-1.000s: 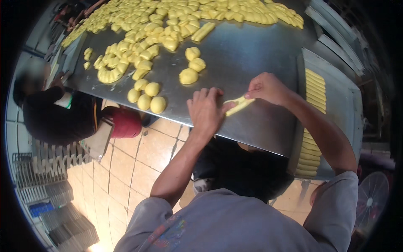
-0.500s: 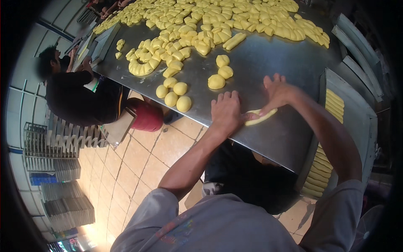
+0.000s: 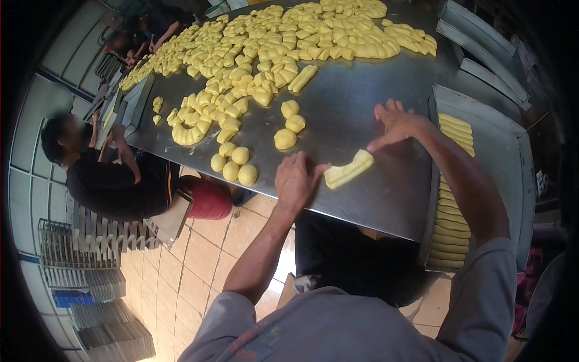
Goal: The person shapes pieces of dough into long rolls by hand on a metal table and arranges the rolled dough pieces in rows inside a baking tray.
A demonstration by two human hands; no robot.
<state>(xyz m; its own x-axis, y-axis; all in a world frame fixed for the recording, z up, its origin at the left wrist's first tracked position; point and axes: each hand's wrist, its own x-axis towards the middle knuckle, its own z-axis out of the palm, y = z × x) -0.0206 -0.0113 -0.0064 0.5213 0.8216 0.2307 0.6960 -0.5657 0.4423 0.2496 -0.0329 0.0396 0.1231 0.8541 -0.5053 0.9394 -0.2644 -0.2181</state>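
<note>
A flattened strip of yellow dough (image 3: 350,169) lies on the metal table near its front edge, its two ends thicker than its middle. My left hand (image 3: 295,181) is at its left end, the thumb stretched out to touch the dough while the other fingers bend down onto the table. At the far right corner of the strip, my right hand (image 3: 395,125) has its thumb against or just beside the dough, with its fingers spread. Neither hand is wrapped round the strip. Round dough balls (image 3: 286,139) sit in a short row beyond my left hand.
A metal tray (image 3: 482,114) with rows of rolled dough (image 3: 449,229) stands at the right. More balls (image 3: 247,175) lie at the table's front edge. Piled dough pieces (image 3: 283,42) cover the far side. A co-worker (image 3: 117,187) sits at the left, near stacked trays (image 3: 111,332).
Both hands have moved apart, uncovering the strip, which now looks wider and flatter. The whole view has shifted, so the table and its contents sit lower and further left.
</note>
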